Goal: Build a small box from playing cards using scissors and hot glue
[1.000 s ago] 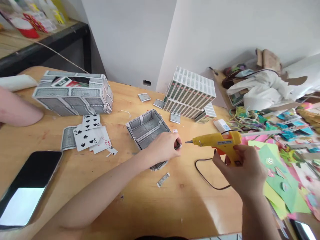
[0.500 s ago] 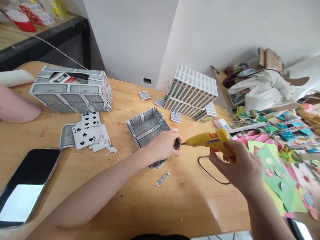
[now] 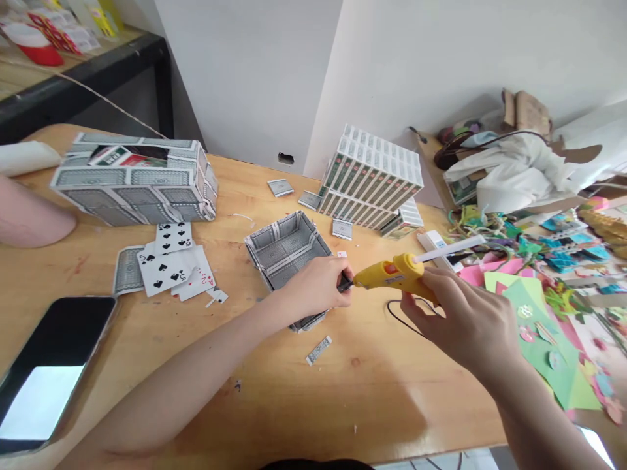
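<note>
My right hand (image 3: 465,320) is closed around a yellow hot glue gun (image 3: 396,274). A white glue stick (image 3: 455,248) sticks out of the gun's back end. My left hand (image 3: 326,281) pinches a small dark piece (image 3: 344,282), and the gun's tip is right at it; whether they touch is hard to tell. Behind and below my left hand stands an open box (image 3: 287,251) made of grey patterned playing cards, its near side partly covered by the hand. A narrow card strip (image 3: 319,350) lies on the table in front of it.
A larger card-covered box (image 3: 132,189) stands at the left, with loose playing cards (image 3: 164,267) before it. Stacked card packs (image 3: 372,176) are at the back. A phone (image 3: 53,365) lies front left, coloured paper (image 3: 543,333) at right. Another person's arm (image 3: 34,212) rests far left.
My right hand has brought the glue gun left, nearer my left hand, and its back end with the glue stick is angled differently. My left hand keeps its place by the box.
</note>
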`<state>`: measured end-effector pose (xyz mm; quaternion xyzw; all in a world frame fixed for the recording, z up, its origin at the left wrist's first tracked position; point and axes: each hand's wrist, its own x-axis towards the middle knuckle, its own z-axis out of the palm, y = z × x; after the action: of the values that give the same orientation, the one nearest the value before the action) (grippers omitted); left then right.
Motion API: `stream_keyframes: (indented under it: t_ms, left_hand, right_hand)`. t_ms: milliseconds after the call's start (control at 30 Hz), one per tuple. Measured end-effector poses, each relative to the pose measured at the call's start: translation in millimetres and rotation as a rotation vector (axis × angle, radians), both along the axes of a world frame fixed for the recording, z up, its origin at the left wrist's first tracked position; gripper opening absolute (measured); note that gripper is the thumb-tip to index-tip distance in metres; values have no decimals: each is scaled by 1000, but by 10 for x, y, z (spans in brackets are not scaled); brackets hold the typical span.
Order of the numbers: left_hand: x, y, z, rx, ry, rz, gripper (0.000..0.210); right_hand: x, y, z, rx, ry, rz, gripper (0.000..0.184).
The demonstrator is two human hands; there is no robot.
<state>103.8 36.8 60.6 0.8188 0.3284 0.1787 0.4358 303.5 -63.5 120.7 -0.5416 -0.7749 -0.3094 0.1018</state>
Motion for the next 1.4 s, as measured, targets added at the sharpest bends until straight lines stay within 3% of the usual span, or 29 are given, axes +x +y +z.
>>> stream_keyframes:
  t_ms: [233,500,733,933,1200,1400]
  left_hand:
    - [6,-23,-27,-26,-27,30,15]
    - [18,-15,-13,-29,-6,18,12]
    - [13,-14,-37,-47,-22,16,16]
    - [15,-10,-43,-35,-17,6,13]
    - [13,-8,-56,-41,-16,4,15]
    - [11,-18,-35,-42,-10,-9,16]
  right_hand:
    - [53,-81,13,17,83,-125,16]
    - [-12,-29,11,25,28,20,15]
    - [42,-109,25,0,71,-81,14]
    - [11,-61,23,-20,68,27,13]
    - [17,-97,42,-25,62,-17,15]
    - [-19,-78,39,-29,42,36,13]
